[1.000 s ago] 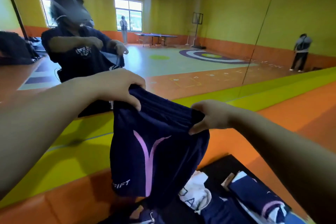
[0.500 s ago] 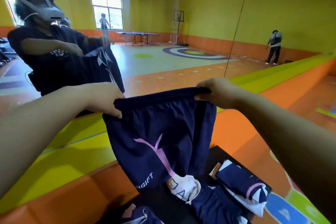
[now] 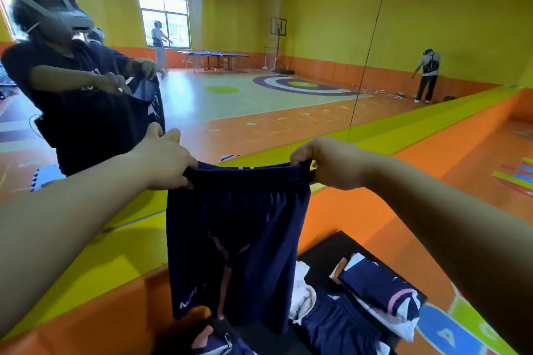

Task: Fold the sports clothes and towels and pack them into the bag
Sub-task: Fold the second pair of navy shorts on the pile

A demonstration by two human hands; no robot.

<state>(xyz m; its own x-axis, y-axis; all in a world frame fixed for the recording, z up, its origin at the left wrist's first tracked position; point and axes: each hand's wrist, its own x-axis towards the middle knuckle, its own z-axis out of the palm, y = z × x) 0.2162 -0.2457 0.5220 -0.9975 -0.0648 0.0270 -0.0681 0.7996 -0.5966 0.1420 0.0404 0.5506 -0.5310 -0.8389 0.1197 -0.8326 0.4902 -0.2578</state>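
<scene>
Navy sports shorts [image 3: 236, 239] with a pink stripe hang in front of me, held up by the waistband. My left hand [image 3: 165, 160] grips the waistband's left end and my right hand [image 3: 326, 163] grips its right end, so the band is stretched flat between them. Below, on a black mat [image 3: 326, 251], lie a folded navy, white and pink garment [image 3: 380, 294], a white piece of cloth [image 3: 302, 291] and more navy clothing [image 3: 337, 326]. No bag is clearly visible.
A mirror wall [image 3: 288, 37] stands straight ahead and reflects me, the gym floor, a table-tennis table [image 3: 213, 59] and two other people. A yellow and orange padded ledge [image 3: 86, 282] runs along its base. Orange floor with coloured markings lies to the right.
The shorts have turned to face me squarely and now hang straight down. Both hands have levelled out and pulled the waistband taut. My view has swung slightly right.
</scene>
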